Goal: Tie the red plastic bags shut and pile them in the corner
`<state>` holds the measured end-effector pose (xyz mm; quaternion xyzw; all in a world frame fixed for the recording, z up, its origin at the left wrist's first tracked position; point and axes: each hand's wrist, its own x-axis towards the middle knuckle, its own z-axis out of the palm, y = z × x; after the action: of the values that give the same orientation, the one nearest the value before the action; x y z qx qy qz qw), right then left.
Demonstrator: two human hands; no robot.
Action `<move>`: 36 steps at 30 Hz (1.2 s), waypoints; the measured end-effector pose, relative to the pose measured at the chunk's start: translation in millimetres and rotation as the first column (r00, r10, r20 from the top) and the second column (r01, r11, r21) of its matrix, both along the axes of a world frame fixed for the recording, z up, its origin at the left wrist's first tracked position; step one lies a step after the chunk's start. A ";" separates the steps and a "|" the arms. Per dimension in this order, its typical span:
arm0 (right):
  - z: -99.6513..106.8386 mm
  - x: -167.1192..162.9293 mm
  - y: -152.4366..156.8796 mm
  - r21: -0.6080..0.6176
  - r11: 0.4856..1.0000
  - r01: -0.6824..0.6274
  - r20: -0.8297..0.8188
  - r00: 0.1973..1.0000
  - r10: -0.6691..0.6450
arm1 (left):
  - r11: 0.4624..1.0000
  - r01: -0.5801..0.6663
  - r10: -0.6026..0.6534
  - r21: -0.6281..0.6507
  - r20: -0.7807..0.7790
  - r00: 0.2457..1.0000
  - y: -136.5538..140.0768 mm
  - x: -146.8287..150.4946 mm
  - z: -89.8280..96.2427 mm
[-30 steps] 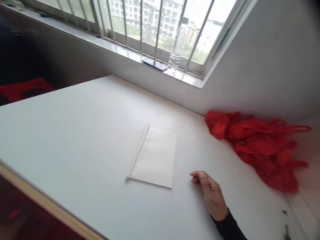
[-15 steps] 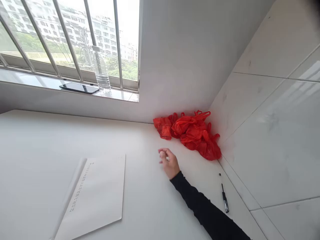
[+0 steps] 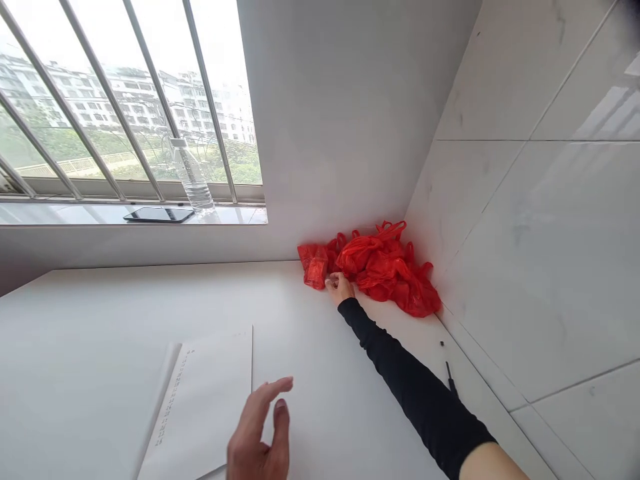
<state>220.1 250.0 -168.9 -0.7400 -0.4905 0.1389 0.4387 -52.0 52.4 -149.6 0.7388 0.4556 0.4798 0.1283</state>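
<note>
Crumpled red plastic bags [image 3: 390,267] lie heaped in the corner where the table meets the walls. At their left end, a smaller red plastic bag [image 3: 315,267] wraps something boxy that I cannot make out. My right hand [image 3: 341,287], its fingers curved and a little apart, is at the front of the heap by the smaller bag; whether it touches the plastic I cannot tell. My left hand [image 3: 263,430] hovers in the foreground, open, thumb and forefinger apart, just right of a white paper booklet [image 3: 215,393] with a column of small writing.
A black pen [image 3: 452,387] lies near the right wall, partly behind my right arm, with a small black piece [image 3: 442,343] beyond it. On the sill of the barred window stand a clear water bottle [image 3: 193,177] and a dark flat phone or tablet [image 3: 159,215].
My right hand has moved forward to the red bags. My left hand has come into view from below. The camera view has shifted, so the window sits lower and further left.
</note>
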 end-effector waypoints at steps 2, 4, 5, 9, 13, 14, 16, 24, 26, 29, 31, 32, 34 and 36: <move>1.4 -3.5 2.8 -0.023 1.000 0.004 -0.004 1.000 -0.004 | 0.997 0.081 -0.080 -0.014 0.018 0.997 9.3 31.0 -2.5; 1.9 -8.7 6.8 -0.045 0.999 0.012 -0.006 1.000 -0.013 | 0.993 0.110 -0.106 -0.036 0.102 0.989 23.3 54.7 -2.8; 1.9 -11.5 9.2 -0.057 0.998 0.017 -0.006 1.000 -0.017 | 0.993 0.110 -0.100 -0.053 0.156 0.983 31.2 63.0 -2.8; 1.8 -19.4 19.0 -0.098 0.995 0.021 0.000 1.000 -0.022 | 0.987 0.135 -0.102 -0.089 0.307 0.946 56.2 74.0 -9.3; 5.2 -21.3 17.9 -0.071 0.997 -0.028 0.023 0.999 0.030 | 0.956 0.219 -0.121 -0.194 0.418 0.900 59.6 65.1 -21.5; 7.1 -21.3 12.8 -0.043 0.998 -0.045 0.035 0.998 0.047 | 0.944 0.241 -0.118 -0.224 0.453 0.884 59.3 62.8 -23.2; 11.8 -21.5 -5.7 0.036 0.996 -0.076 0.078 0.994 0.074 | 0.912 0.294 -0.102 -0.286 0.538 0.837 60.3 60.2 -24.2; 21.6 -43.0 -151.8 0.245 0.885 -0.395 0.393 0.875 0.282 | 0.550 0.728 0.290 -0.409 0.911 0.292 69.2 67.3 -9.0; 19.0 -50.8 -178.1 0.276 0.828 -0.488 0.456 0.825 0.334 | 0.548 0.723 0.295 -0.420 0.906 0.304 65.7 68.6 -5.2; 15.4 -57.1 -197.0 0.310 0.732 -0.607 0.499 0.759 0.418 | 0.516 0.711 0.233 -0.478 0.877 0.421 60.1 69.2 -2.5; 14.3 -56.3 -200.1 0.293 0.681 -0.671 0.490 0.717 0.496 | 0.514 0.690 0.160 -0.510 0.847 0.507 58.4 67.4 -2.2; 14.1 -54.6 -200.4 0.284 0.662 -0.694 0.486 0.699 0.525 | 0.560 0.639 0.121 -0.528 0.815 0.567 58.4 65.3 -2.3; 14.3 -49.9 -200.6 0.267 0.641 -0.720 0.482 0.675 0.558 | 0.761 0.424 0.053 -0.491 0.698 0.714 59.6 59.2 -2.4; 15.6 -45.5 -201.3 0.252 0.628 -0.736 0.480 0.659 0.580 | 0.937 0.178 0.018 -0.302 0.547 0.837 61.4 51.9 -2.5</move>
<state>174.7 48.7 -153.3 -0.4011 -0.8180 0.0463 0.4097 0.0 113.8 -152.1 0.5581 0.4448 0.5767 0.3976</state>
